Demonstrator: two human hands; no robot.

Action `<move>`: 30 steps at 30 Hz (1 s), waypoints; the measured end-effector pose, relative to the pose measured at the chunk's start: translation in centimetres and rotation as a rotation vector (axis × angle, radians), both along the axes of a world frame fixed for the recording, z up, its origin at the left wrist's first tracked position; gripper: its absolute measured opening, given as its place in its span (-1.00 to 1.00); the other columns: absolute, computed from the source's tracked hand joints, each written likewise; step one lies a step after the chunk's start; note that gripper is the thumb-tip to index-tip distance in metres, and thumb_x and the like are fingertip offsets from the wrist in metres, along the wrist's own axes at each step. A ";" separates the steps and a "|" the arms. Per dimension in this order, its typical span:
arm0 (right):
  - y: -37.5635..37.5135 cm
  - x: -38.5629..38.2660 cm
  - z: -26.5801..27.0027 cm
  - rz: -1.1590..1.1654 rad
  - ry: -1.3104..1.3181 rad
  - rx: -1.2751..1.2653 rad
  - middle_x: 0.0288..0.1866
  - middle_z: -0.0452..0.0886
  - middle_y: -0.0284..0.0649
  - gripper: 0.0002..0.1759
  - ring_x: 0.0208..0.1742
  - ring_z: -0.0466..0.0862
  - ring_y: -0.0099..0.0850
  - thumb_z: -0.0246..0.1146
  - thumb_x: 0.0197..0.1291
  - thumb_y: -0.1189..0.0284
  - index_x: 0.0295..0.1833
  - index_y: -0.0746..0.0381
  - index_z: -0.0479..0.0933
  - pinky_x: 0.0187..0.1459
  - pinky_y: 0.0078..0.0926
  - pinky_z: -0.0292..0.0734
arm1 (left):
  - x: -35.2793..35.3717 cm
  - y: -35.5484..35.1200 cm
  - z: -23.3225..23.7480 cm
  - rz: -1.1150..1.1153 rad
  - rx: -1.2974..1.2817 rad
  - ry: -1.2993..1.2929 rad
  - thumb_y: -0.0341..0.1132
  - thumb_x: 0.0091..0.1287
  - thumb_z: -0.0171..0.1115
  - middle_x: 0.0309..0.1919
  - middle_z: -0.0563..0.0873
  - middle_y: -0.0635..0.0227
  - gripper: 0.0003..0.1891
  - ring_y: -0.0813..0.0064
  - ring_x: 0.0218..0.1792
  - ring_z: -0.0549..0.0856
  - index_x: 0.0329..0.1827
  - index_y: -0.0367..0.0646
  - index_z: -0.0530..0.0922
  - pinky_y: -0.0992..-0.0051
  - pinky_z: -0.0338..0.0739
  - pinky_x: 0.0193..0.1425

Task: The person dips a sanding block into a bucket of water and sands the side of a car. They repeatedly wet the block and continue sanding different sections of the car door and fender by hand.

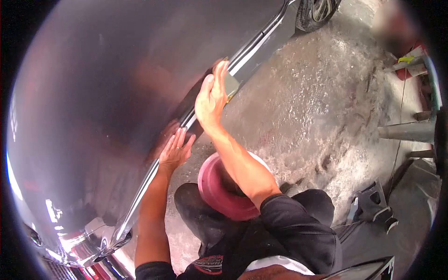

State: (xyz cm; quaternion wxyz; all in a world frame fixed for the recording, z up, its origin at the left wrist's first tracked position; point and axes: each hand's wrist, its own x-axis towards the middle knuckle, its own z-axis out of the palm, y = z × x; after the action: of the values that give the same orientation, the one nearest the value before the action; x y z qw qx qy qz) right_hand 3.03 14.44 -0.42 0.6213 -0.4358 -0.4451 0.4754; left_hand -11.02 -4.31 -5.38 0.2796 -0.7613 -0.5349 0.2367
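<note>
A dark, glossy car body panel (107,88) fills the left side, with a bright trim line (150,176) along its lower edge. My left hand (175,148) rests flat near that edge, fingers stretched out toward the trim. Farther up along the same edge, my right hand (212,98) lies with its fingers extended and close together, thumb side toward the panel. A dull grey-green patch (231,85) shows just beside the right fingers, with a bit of yellow at its lower end; I cannot tell whether it is a flat pad or part of the car's surface.
A pink round tub (210,184) stands between my knees, under my right forearm. The car's wheel (318,13) is at the top. Rough, wet-looking concrete (322,88) spreads to the right, with a dark bracket-like part (372,205) and a metal pipe (406,134) beyond.
</note>
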 end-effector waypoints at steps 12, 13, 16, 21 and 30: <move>-5.3 -2.1 -1.5 0.080 0.001 0.178 0.52 0.08 0.28 -0.42 0.56 0.07 0.09 -0.03 0.45 0.41 0.49 0.44 0.12 0.53 -0.14 -0.05 | -1.8 -0.8 -2.0 0.156 -0.187 -0.141 0.05 0.34 0.08 0.49 0.25 0.13 -0.40 0.27 0.49 0.24 0.45 0.19 0.30 0.28 0.03 0.55; -4.4 -2.1 -1.6 0.041 -0.035 0.189 0.53 0.06 0.27 -0.42 0.57 0.05 0.09 -0.04 0.46 0.40 0.49 0.43 0.11 0.53 -0.14 -0.05 | -1.9 -0.9 -2.1 0.105 -0.130 -0.154 0.04 0.35 0.07 0.50 0.22 0.13 -0.40 0.26 0.50 0.23 0.47 0.19 0.29 0.29 0.00 0.56; 0.5 0.1 -0.1 -0.003 0.020 0.084 0.54 0.04 0.24 -0.41 0.57 0.03 0.11 -0.06 0.48 0.36 0.51 0.39 0.09 0.53 -0.13 -0.06 | -0.2 -0.2 -0.2 0.033 -0.054 -0.026 0.07 0.35 0.06 0.51 0.19 0.11 -0.40 0.25 0.51 0.20 0.46 0.20 0.29 0.29 0.00 0.57; -3.6 -2.0 -2.6 0.021 -0.097 0.181 0.55 0.07 0.15 -0.41 0.57 0.11 -0.05 -0.09 0.52 0.22 0.49 0.36 0.17 0.48 -0.28 0.11 | -1.2 -0.5 -1.2 0.015 -0.051 -0.021 0.09 0.30 0.09 0.47 0.28 0.16 -0.47 0.27 0.50 0.21 0.33 0.24 0.46 0.25 0.03 0.55; -1.9 -1.0 -2.2 0.034 -0.116 0.184 0.56 0.06 0.14 -0.45 0.58 0.10 -0.04 -0.10 0.52 0.31 0.50 0.33 0.15 0.50 -0.27 0.08 | -0.2 0.2 0.1 -0.015 -0.001 0.000 0.06 0.31 0.08 0.40 0.39 0.21 -0.51 0.30 0.48 0.26 0.32 0.30 0.45 0.28 0.03 0.55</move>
State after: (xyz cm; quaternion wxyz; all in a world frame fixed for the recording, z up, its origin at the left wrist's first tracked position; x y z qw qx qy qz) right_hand 2.06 12.55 -2.65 0.6235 -0.3961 -0.5296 0.4170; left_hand -11.22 -4.11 -5.29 0.2809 -0.7654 -0.5291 0.2352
